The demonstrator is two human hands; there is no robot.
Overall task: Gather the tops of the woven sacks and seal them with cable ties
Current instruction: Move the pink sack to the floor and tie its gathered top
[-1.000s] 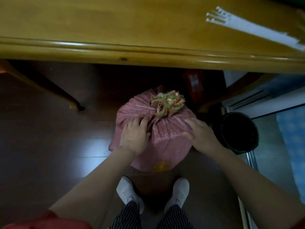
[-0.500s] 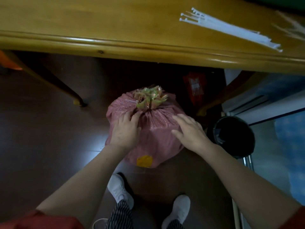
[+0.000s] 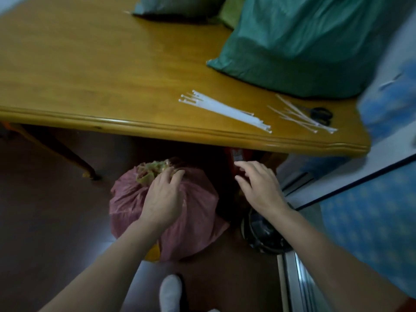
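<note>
As left hand [image 3: 163, 199] rests on pink sack [image 3: 198, 212], neck [image 3: 152, 170] upward, cable ties [image 3: 225, 111] diagonal

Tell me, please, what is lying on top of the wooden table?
On the table lie a bundle of white cable ties, loose ties by black scissors, a green sack and a grey sack. Whatever the sacks cover is hidden.

Cable ties [image 3: 225, 111] on table [image 3: 90, 75]; sack [image 3: 193, 210] below.

Wooden counter [image 3: 90, 75] bearing a green sack [image 3: 304, 41]; near that sack, bundled cable ties [image 3: 225, 109], loose ties [image 3: 301, 118], black scissors [image 3: 320, 113]. Pink sack [image 3: 198, 212] on floor [image 3: 45, 210], well apart.
</note>
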